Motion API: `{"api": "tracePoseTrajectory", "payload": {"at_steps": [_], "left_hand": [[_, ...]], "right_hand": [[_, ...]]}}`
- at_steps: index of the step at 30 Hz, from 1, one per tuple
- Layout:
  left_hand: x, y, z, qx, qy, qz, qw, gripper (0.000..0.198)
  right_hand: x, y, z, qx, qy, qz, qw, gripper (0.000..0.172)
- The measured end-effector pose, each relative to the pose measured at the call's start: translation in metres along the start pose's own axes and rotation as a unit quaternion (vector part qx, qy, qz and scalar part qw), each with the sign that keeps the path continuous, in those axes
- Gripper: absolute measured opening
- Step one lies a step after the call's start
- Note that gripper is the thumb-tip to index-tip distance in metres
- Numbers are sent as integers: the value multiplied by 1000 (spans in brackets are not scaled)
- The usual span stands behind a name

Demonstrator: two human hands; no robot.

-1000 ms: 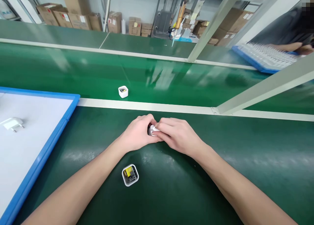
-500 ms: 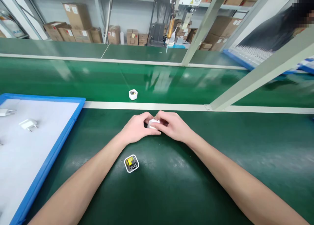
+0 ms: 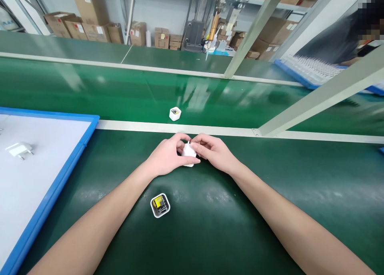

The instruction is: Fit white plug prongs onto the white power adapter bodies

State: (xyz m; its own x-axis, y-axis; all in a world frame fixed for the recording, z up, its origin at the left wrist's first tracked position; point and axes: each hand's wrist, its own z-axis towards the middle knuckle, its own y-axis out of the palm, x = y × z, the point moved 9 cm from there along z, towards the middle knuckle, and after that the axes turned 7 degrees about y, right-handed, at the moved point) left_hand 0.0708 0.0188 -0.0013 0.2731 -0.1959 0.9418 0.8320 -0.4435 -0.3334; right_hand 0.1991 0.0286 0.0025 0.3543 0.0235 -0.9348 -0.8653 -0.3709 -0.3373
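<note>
My left hand point(image 3: 166, 157) and my right hand point(image 3: 213, 153) meet over the dark green mat, both closed on a small white charger plug point(image 3: 188, 151) with a metal pin showing at its top. Nearer to me, below my left wrist, an open white charger shell point(image 3: 160, 205) with a yellow part inside lies on the mat. Another open white shell point(image 3: 175, 113) sits on the shiny green conveyor belt just beyond the white rail.
A blue-framed white tray point(image 3: 51, 191) lies at the left with a white plug cap point(image 3: 18, 149) on it. Slanted grey frame bars point(image 3: 315, 97) cross the right. A co-worker in dark clothing point(image 3: 339, 39) sits at far right by a blue tray of parts point(image 3: 309, 71). Cardboard boxes line the back.
The shell on the belt has travelled to the right. My hands have parted slightly, so more of the white plug shows between them.
</note>
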Motion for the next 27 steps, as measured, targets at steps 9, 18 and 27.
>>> {"api": "tracePoseTrajectory", "payload": {"at_steps": [9,18,27], "left_hand": [[4,3,-1,-5,15,30,999,61],[2,3,-3,7,11,11,1000,57],[1,-10,-3,80,17,-9,997,53]], "right_hand": [[-11,7,0,-30,-9,-28,999,32],[-18,9,2,-66,-4,-28,997,33],[1,-36,5,150,-48,-32,987,35]]}}
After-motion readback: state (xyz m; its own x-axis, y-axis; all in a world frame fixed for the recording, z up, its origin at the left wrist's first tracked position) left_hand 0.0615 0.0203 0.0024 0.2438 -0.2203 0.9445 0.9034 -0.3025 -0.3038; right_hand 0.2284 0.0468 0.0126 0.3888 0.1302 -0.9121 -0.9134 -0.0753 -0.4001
